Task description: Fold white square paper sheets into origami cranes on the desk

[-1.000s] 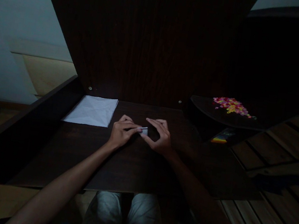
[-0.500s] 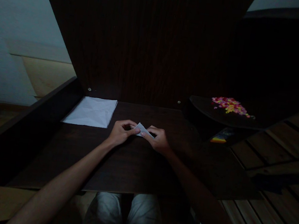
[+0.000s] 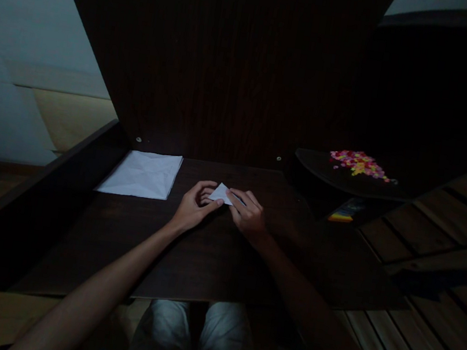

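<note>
Paper: small, white, folded piece [image 3: 219, 194] between the two hands, over the bench [image 3: 195, 257], one point aimed far, long edge running left to right on the near side.
Left hand [image 3: 192, 207]: thumb tip right there at the near edge, fingers curled by the left corner; whether they clamp it, can't tell.
Right hand [image 3: 249, 215]: fingers closed on the right half, covering more of it, so this looks the nearer hand; the paper's point sits just left of its fingertips.
Sheets: creased white stack [image 3: 143, 173], far left.
Bits: colourful pile [image 3: 360, 163] on the shelf [image 3: 334, 177], far right.
</note>
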### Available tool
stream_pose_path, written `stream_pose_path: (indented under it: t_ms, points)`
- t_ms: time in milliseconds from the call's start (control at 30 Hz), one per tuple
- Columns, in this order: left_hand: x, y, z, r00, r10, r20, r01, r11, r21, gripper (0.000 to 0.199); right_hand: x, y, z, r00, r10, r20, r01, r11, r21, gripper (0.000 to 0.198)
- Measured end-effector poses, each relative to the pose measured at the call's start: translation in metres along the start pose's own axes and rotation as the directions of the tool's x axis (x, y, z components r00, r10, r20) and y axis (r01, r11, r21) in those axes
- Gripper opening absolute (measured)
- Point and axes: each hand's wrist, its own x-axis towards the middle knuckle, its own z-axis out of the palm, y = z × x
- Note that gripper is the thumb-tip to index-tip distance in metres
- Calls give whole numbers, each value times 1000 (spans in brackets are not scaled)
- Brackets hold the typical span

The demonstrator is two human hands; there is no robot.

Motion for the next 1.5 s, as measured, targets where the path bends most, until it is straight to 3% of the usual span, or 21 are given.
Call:
stream_pose_path:
  t_ms: [133, 233, 333, 467, 633, 733, 900, 1300, 1500]
  points:
    - [4, 0, -7, 1000, 12, -14, -12, 1000, 18, 42, 5, -8, 1, 999, 48, -15, -45, 986, 158, 35]
    - [6, 1, -13, 999, 17, -38, -14, 998, 58, 41, 8, -13, -2, 993, 108, 41, -116, 943, 312, 38]
    - [7, 1, -16, 999, 0, -50, 4, 997, 81, 40, 10, -12, -2, 965, 250, 73, -252, 827, 503, 37]
    - [7, 0, -16, 998, -38, -45, 44, 991, 129, 30, 11, -4, 0, 892, 426, 149, -405, 610, 682, 51]
    - [5, 2, -14, 992, -121, 39, 116, 987, 111, 35, 13, -1, 1, 835, 461, 301, -509, 440, 740, 35]
    - [6, 0, -14, 985, -157, 64, 157, 988, 15, 42, 15, -2, 1, 820, 478, 315, -521, 394, 757, 44]
    - [9, -6, -12, 984, -176, 27, 178, 974, -144, 64, 16, -5, 0, 828, 468, 309, -504, 379, 776, 41]
    - [8, 2, -11, 969, -237, -67, 220, 954, -202, 32, 14, -4, 1, 852, 465, 241, -460, 444, 769, 33]
    - [9, 0, -12, 966, -243, -87, 218, 949, -230, 19, 14, -5, 0, 857, 454, 242, -465, 481, 743, 17]
